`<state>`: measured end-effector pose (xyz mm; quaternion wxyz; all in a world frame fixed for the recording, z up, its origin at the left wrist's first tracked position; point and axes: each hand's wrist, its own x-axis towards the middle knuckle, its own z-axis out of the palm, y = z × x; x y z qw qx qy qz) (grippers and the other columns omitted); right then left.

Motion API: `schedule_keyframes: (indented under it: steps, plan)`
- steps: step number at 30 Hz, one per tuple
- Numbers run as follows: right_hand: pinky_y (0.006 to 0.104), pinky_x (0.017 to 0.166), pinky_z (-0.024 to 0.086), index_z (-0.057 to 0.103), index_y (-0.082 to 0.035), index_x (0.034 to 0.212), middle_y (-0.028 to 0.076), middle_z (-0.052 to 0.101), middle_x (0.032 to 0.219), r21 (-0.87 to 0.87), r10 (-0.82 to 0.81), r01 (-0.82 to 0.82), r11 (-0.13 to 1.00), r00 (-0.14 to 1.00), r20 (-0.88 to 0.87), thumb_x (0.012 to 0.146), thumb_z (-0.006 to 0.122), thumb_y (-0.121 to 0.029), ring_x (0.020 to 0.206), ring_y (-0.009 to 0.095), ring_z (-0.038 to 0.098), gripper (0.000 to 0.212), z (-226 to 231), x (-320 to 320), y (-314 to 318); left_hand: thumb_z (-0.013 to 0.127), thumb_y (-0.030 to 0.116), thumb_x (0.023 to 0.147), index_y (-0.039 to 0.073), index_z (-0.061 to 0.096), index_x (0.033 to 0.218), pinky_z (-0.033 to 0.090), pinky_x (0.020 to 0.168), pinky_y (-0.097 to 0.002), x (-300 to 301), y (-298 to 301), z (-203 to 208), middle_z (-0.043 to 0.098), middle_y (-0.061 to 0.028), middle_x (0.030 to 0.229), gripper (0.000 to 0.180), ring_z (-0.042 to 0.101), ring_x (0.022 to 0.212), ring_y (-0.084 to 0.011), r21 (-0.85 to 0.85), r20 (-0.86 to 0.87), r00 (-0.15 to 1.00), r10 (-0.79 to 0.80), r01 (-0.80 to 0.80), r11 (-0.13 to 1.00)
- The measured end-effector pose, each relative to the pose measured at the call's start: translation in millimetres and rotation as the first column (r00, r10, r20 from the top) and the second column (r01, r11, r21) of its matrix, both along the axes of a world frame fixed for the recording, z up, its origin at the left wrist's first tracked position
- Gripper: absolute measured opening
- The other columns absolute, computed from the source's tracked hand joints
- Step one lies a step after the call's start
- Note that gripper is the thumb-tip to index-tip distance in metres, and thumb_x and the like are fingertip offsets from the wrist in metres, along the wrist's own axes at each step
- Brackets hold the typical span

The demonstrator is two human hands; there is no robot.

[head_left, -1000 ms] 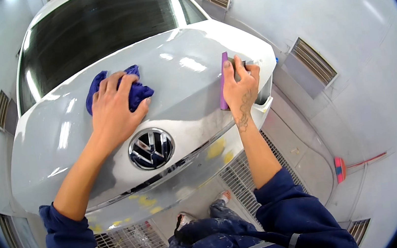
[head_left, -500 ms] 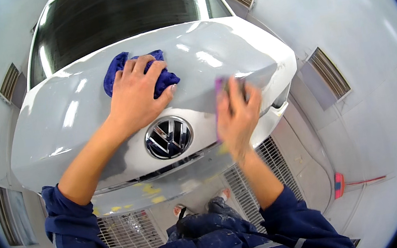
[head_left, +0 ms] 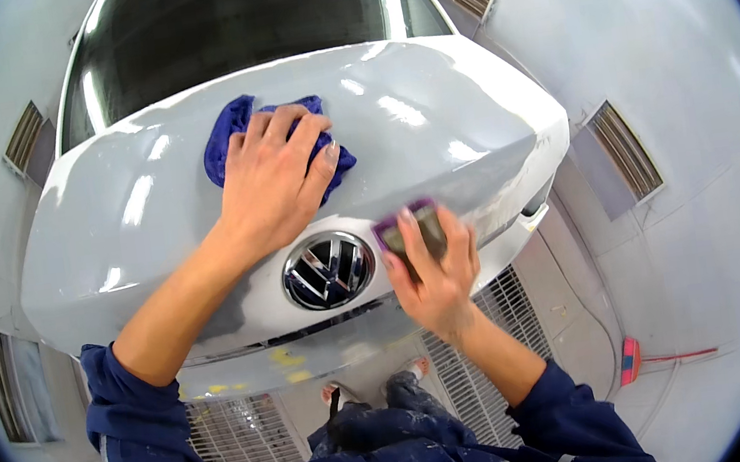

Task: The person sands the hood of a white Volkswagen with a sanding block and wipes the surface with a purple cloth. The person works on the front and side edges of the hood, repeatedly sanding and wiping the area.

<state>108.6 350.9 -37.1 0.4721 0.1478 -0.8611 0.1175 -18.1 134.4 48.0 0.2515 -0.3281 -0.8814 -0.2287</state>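
My left hand (head_left: 276,182) is palm down over the middle of the car's grey-and-white lid (head_left: 170,186), its fingers bent and a little spread, the thumb out to the right; it has hold of a bunched violet-blue cloth (head_left: 228,147) that shows past my fingers on both sides and lies between the lid's upper edge and the round chrome emblem (head_left: 329,270). My right hand (head_left: 439,280) is partly closed, with fingers and thumb laid along a purple-edged block (head_left: 428,231) with an olive-grey top. It has hold of that block just to the right of the emblem, near the lid's lower edge and well short of its right corner; my fingertips there are slightly blurred, and I cannot tell how hard the block bears on the surface. Grey covers most of the lid, with white along its right edge and around the emblem. Beyond the upper edge is the dark window (head_left: 242,16), and below the lower edge the bumper (head_left: 374,341) has yellow patches (head_left: 289,359). My dark blue sleeves (head_left: 151,442) are pushed up my forearms. Floor grates (head_left: 242,431) lie on either side of my feet (head_left: 419,368), and over to the right is a red-headed tool (head_left: 629,361) with a thin red handle.
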Motion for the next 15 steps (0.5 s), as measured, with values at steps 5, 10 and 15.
schedule_keyframes:
  steps: [5, 10, 15]
  plan:
    - [0.0438, 0.082, 0.054, 0.076, -0.008, 0.135, 0.024, 0.063, 0.132, -0.072, 0.055, -0.054, 0.996, 0.998, 0.014, 0.092, 0.083, -0.025, 0.100, 0.039, 0.064, 0.047, 39, -33, -25, 0.057, 0.029, 0.107, 0.011, 0.068, 0.130, 0.044, 0.110, -0.0506, 1, -9, 2, 0.065, -0.0108, 0.135, 0.032, 0.058, 0.129, -0.0365, 0.026, 0.050, 0.999, 0.006, -0.007, 1.000]
    - [0.0437, 0.079, 0.054, 0.078, -0.009, 0.133, 0.024, 0.063, 0.136, 0.024, 0.012, -0.011, 1.000, 1.000, -0.023, 0.091, 0.083, -0.026, 0.098, 0.037, 0.064, 0.045, -1, 6, 0, 0.068, 0.033, 0.100, 0.011, 0.069, 0.133, 0.043, 0.112, -0.0507, 2, -4, 1, 0.065, -0.0109, 0.140, 0.040, 0.057, 0.133, -0.0361, 0.026, 0.068, 0.998, 0.016, -0.018, 1.000]
    - [0.0447, 0.080, 0.055, 0.077, -0.009, 0.134, 0.027, 0.063, 0.135, -0.092, 0.032, -0.026, 0.995, 0.997, 0.071, 0.091, 0.083, -0.027, 0.098, 0.037, 0.064, 0.048, 52, -40, -24, 0.078, 0.044, 0.092, 0.017, 0.068, 0.144, 0.043, 0.119, -0.0543, -8, -8, -3, 0.061, -0.0189, 0.151, 0.060, 0.054, 0.142, -0.0425, 0.008, 0.024, 0.993, 0.120, -0.120, 0.993]
